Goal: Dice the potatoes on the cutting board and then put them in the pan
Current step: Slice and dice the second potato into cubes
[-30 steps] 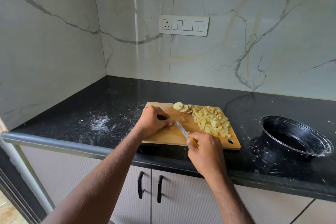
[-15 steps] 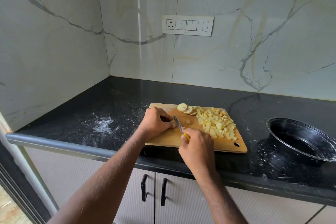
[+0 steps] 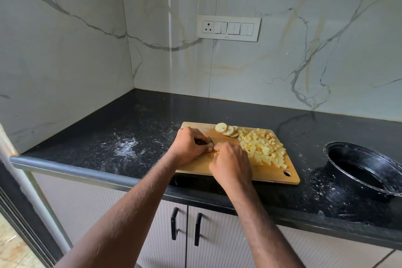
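— Dicing, is it, or loading the pan (image 3: 367,172)?

— Dicing. Left hand (image 3: 188,146) pinches a small potato piece (image 3: 209,144) against the cutting board (image 3: 274,175); right hand (image 3: 231,164) grips the knife (image 3: 211,140), blade down just beside those fingers.

— And what's done?

— Diced potato (image 3: 262,149) heaped on the board's right half, a few round slices (image 3: 226,129) at its far edge uncut.

— Next?

— I'd judge short, careful cuts close to the fingertips, then the slices. The pan sits on the desk (image 3: 130,128) to the right, apart from the board.
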Available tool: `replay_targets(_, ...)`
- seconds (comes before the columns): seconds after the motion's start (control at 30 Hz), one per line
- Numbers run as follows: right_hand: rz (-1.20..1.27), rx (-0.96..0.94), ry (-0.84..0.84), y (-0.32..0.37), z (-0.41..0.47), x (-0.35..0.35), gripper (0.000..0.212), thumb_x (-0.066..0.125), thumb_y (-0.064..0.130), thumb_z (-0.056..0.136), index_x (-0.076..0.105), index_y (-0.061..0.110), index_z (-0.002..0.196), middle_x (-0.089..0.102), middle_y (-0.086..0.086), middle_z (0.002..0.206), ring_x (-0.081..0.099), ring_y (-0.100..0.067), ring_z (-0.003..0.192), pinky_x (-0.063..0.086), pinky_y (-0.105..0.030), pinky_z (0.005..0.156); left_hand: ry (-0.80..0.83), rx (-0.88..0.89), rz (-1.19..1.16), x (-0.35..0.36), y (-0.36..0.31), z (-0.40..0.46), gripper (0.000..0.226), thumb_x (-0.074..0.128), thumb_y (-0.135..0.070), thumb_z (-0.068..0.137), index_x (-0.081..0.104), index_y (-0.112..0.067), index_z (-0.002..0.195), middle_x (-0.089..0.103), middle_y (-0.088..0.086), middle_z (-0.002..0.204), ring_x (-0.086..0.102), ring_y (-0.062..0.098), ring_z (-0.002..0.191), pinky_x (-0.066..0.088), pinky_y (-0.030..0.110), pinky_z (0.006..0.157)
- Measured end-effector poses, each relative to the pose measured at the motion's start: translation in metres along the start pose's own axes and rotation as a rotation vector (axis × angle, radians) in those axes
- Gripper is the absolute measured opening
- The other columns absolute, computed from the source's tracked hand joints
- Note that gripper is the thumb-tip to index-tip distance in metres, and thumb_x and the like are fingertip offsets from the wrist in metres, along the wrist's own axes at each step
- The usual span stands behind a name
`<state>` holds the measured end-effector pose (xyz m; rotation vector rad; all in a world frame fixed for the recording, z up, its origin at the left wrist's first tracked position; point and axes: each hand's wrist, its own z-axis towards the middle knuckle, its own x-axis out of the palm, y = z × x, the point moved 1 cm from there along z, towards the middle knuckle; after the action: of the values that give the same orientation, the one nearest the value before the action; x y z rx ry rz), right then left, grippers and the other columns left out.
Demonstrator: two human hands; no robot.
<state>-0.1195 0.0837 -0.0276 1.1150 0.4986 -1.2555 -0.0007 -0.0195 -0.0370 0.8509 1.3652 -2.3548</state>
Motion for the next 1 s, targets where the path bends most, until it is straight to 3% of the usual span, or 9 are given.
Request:
replay_targets(0.43, 0.092, -0.068, -0.020, -0.027, -0.027, -0.010, 0.029, 0.066, 0.018, 0.093, 0.071, 0.021, 0.122, 0.073, 0.006, 0.115, 0.067, -0.015, 0.103, 0.052, -0.028, 0.092, -0.001, -0.039, 0.029, 0.001, -0.003, 0.000, 0.025, 0.091, -0.020, 0.071, 0.081, -0.016, 0.093, 0.068, -0.015, 0.081, 0.062, -0.004, 0.076, 0.044, 0.002, 0.067)
replay_targets(0.57, 0.121, -0.045, -0.013, -0.041, -0.037, -0.017, 0.025, 0.068, 0.018, 0.091, 0.075, 0.022, 0.115, 0.075, 0.009, 0.109, 0.068, -0.013, 0.094, 0.048, -0.020, 0.081, -0.007, -0.057, 0.035, 0.002, -0.004, -0.001, 0.028, 0.091, -0.022, 0.070, 0.081, -0.016, 0.095, 0.070, -0.012, 0.084, 0.061, -0.007, 0.076, 0.043, 0.000, 0.067)
replay_targets(0.67, 0.192, -0.008, -0.028, -0.052, -0.040, -0.019, 0.021, 0.070, 0.017, 0.088, 0.078, 0.022, 0.106, 0.076, 0.010, 0.101, 0.066, -0.008, 0.079, 0.055, -0.024, 0.071, -0.011, -0.057, 0.046, 0.002, -0.005, -0.002, 0.028, 0.091, -0.022, 0.070, 0.081, -0.016, 0.096, 0.071, -0.011, 0.086, 0.061, -0.008, 0.076, 0.043, -0.001, 0.067)
replay_targets(0.77, 0.245, 0.020, -0.077, -0.056, -0.039, -0.021, 0.021, 0.072, 0.015, 0.088, 0.078, 0.019, 0.108, 0.076, 0.011, 0.095, 0.055, 0.001, 0.073, 0.042, -0.011, 0.063, -0.005, -0.055, 0.049, 0.001, -0.005, -0.002, 0.029, 0.090, -0.022, 0.070, 0.081, -0.015, 0.097, 0.073, -0.008, 0.088, 0.063, -0.006, 0.076, 0.045, 0.000, 0.066)
replay_targets(0.87, 0.241, 0.023, -0.086, -0.054, -0.033, -0.017, 0.021, 0.072, 0.017, 0.089, 0.078, 0.019, 0.109, 0.068, 0.018, 0.077, 0.048, 0.000, 0.061, 0.035, -0.012, 0.056, -0.010, -0.045, 0.060, 0.001, -0.006, -0.003, 0.028, 0.090, -0.022, 0.070, 0.081, -0.014, 0.096, 0.071, -0.009, 0.085, 0.064, -0.003, 0.076, 0.048, 0.003, 0.067)
replay_targets(1.0, 0.223, 0.032, -0.095, -0.047, -0.020, -0.010, 0.022, 0.070, 0.019, 0.090, 0.077, 0.021, 0.110, 0.076, 0.009, 0.101, 0.068, -0.012, 0.082, 0.056, -0.026, 0.072, -0.036, -0.037, 0.096, 0.001, -0.006, -0.003, 0.025, 0.090, -0.026, 0.068, 0.080, -0.015, 0.089, 0.073, -0.007, 0.085, 0.065, 0.001, 0.076, 0.052, 0.009, 0.068)
